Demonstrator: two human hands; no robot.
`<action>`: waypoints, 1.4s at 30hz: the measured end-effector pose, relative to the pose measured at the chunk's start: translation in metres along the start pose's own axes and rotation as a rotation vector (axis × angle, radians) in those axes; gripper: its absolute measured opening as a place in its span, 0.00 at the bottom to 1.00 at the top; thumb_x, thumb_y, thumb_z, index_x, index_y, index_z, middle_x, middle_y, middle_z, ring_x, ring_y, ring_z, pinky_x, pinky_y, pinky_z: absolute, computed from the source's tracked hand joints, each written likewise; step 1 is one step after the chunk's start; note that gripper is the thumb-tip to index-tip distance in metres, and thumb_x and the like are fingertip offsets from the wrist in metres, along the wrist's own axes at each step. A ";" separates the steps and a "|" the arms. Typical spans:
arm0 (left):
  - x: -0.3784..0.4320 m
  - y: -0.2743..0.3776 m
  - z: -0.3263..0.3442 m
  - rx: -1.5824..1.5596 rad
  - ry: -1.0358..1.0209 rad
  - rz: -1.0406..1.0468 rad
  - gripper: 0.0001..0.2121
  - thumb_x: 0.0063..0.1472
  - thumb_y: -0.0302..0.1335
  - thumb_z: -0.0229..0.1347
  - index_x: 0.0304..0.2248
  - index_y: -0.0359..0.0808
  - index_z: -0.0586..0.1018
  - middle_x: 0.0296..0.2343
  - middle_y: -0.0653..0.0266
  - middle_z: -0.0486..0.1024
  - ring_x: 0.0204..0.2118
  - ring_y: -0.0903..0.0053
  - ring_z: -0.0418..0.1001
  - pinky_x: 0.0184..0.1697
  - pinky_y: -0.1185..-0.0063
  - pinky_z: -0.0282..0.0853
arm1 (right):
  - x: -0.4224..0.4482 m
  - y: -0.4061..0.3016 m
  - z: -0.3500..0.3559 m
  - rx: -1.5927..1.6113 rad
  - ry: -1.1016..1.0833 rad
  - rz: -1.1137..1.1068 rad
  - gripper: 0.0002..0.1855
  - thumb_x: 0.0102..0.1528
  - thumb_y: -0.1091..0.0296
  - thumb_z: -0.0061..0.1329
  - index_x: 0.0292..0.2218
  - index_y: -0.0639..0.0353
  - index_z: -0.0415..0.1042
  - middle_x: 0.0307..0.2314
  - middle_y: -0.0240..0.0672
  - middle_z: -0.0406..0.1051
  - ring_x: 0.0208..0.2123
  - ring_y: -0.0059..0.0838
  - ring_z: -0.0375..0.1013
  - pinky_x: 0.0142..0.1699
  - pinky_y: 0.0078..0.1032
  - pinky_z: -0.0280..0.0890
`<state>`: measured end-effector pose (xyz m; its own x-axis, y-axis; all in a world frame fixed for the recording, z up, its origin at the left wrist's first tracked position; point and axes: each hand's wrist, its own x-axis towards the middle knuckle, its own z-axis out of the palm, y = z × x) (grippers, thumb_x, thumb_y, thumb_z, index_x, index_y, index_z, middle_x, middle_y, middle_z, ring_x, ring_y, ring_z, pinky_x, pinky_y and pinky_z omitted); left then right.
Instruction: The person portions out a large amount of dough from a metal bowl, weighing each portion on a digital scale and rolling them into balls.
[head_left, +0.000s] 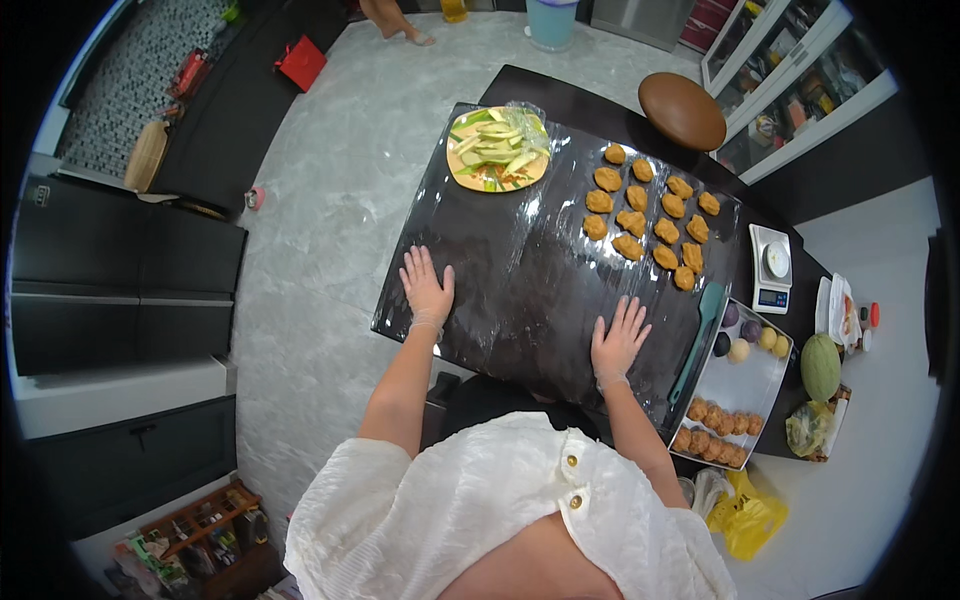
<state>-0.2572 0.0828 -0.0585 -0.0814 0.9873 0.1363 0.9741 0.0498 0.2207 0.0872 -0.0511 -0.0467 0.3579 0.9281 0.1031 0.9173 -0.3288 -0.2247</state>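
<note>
My left hand (427, 289), in a clear disposable glove, rests flat with fingers spread near the left edge of a dark table (510, 300) covered in clear plastic film. Flat on the same film is my right hand (619, 341), also gloved and holding nothing. Beyond it lie several rough orange-brown dough lumps (630, 223) in loose rows. A teal silicone spatula (697, 341) lies to its right, beside a metal tray (731, 386). The tray holds purple, dark and pale yellow balls (750, 331) at its far end, and lumpy brown balls (716, 431) at its near end.
A yellow plate (461, 176) of cut green fruit strips (495, 146), partly under plastic wrap, sits at the table's far left. Rightward stand a digital kitchen scale (770, 268) and a green melon (820, 367). A brown round stool (682, 111) is behind the table. Another person's leg (390, 19) shows far back.
</note>
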 end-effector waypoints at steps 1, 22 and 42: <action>0.010 0.003 0.002 0.019 -0.039 0.031 0.35 0.63 0.45 0.44 0.61 0.31 0.51 0.62 0.49 0.47 0.65 0.57 0.40 0.65 0.60 0.35 | -0.001 0.000 -0.002 -0.028 -0.012 -0.018 0.35 0.58 0.51 0.40 0.61 0.59 0.52 0.62 0.45 0.45 0.64 0.48 0.41 0.65 0.51 0.35; 0.171 0.038 0.038 0.106 -0.207 0.167 0.33 0.65 0.43 0.39 0.62 0.30 0.48 0.63 0.53 0.44 0.66 0.61 0.39 0.66 0.64 0.38 | 0.004 -0.001 -0.012 0.020 -0.068 -0.004 0.36 0.55 0.53 0.44 0.61 0.55 0.52 0.62 0.42 0.44 0.64 0.46 0.41 0.65 0.51 0.35; -0.002 0.069 -0.004 -0.162 -0.241 0.426 0.33 0.62 0.44 0.46 0.60 0.33 0.55 0.60 0.43 0.46 0.65 0.52 0.40 0.64 0.57 0.34 | 0.003 -0.002 -0.008 0.027 0.008 0.001 0.36 0.55 0.53 0.45 0.61 0.54 0.53 0.62 0.41 0.47 0.64 0.45 0.43 0.65 0.49 0.36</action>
<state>-0.1910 0.0840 -0.0395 0.3847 0.9227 0.0247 0.8634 -0.3692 0.3437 0.0880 -0.0494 -0.0384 0.3607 0.9261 0.1106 0.9118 -0.3252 -0.2506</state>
